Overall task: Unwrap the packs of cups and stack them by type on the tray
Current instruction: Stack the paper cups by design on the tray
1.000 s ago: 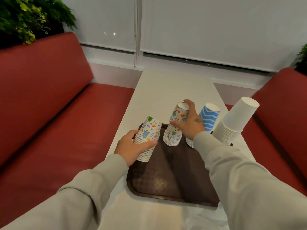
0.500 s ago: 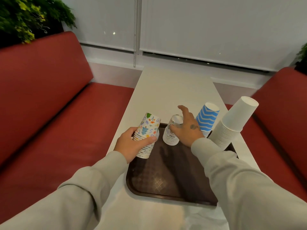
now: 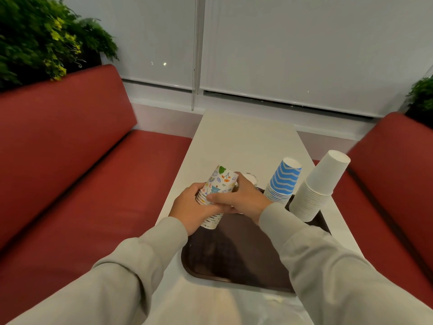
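Note:
A tilted stack of colourful patterned cups (image 3: 219, 186) hangs over the near-left part of the dark brown tray (image 3: 234, 259). My left hand (image 3: 189, 207) grips its lower half from the left. My right hand (image 3: 239, 198) grips the same stack from the right, thumb across its middle. Behind my right hand, only the top of a second patterned stack (image 3: 250, 178) shows. A blue-and-white wavy stack (image 3: 282, 181) and a plain white stack (image 3: 318, 186) stand upside down at the tray's far right.
The tray lies on a narrow white table (image 3: 243, 141) between two red benches (image 3: 77, 174). Crumpled clear wrapping (image 3: 276, 308) lies on the table at the near edge. Green plants (image 3: 42, 36) sit behind the left bench back.
My right hand let go of the second patterned stack on the tray and moved left onto the stack that my left hand holds. That stack rose a little.

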